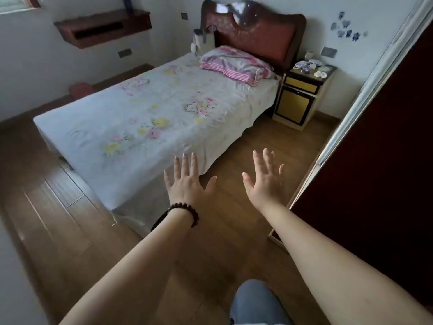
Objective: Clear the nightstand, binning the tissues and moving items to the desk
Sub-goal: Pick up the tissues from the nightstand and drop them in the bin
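The nightstand (pixel 302 97), cream with yellow drawer fronts, stands far off at the right of the bed's head. On its top lie crumpled white tissues (pixel 320 73), a coiled white cable (pixel 301 65), a small purple item (pixel 305 70) and a white cup (pixel 309 55). My left hand (pixel 187 181), with a dark bead bracelet at the wrist, and my right hand (pixel 264 179) are both stretched out in front of me, palms down, fingers spread, holding nothing. Both hover over the floor near the bed's foot, far from the nightstand.
A bed (pixel 145 109) with a floral sheet and a pink striped pillow (pixel 234 63) fills the middle. A wall-mounted wooden desk shelf (pixel 103 26) hangs at the far left. A dark wardrobe door (pixel 375 160) lines the right. Wooden floor (pixel 269 141) runs between bed and wardrobe.
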Available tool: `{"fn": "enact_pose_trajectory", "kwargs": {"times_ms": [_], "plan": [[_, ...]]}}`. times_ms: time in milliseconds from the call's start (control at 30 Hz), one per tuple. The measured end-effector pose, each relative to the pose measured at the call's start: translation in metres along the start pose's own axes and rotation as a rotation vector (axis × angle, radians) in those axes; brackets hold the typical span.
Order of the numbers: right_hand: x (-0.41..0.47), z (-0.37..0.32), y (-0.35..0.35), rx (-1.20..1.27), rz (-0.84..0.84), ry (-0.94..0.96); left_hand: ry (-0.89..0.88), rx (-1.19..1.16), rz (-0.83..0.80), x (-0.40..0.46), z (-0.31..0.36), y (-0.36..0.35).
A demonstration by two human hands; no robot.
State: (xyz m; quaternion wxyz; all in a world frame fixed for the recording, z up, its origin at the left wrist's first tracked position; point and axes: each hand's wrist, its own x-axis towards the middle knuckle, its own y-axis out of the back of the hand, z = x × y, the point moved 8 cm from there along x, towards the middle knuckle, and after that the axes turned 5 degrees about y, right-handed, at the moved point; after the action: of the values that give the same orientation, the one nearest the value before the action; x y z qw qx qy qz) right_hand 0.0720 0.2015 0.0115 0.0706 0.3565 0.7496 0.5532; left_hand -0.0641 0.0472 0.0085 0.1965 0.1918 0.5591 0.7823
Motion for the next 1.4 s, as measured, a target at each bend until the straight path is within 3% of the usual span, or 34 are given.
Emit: {"fn": "enact_pose_trajectory", "kwargs": {"times_ms": [233, 667, 1000, 1400], "plan": [[0.054, 0.067, -0.024, -0.038, 0.033, -0.116, -0.065, 0.020, -0.063, 0.071, 0.040, -0.059], [0.260, 0.215, -0.062, -0.159, -0.023, -0.265, -0.180, 0.053, -0.159, 0.304, 0.186, -0.143], [0.384, 0.291, -0.091, -0.151, -0.012, -0.411, -0.271, 0.033, -0.203, 0.462, 0.267, -0.193], [0.593, 0.398, -0.121, -0.163, 0.052, -0.657, -0.516, 0.050, -0.263, 0.705, 0.398, -0.257]]}}
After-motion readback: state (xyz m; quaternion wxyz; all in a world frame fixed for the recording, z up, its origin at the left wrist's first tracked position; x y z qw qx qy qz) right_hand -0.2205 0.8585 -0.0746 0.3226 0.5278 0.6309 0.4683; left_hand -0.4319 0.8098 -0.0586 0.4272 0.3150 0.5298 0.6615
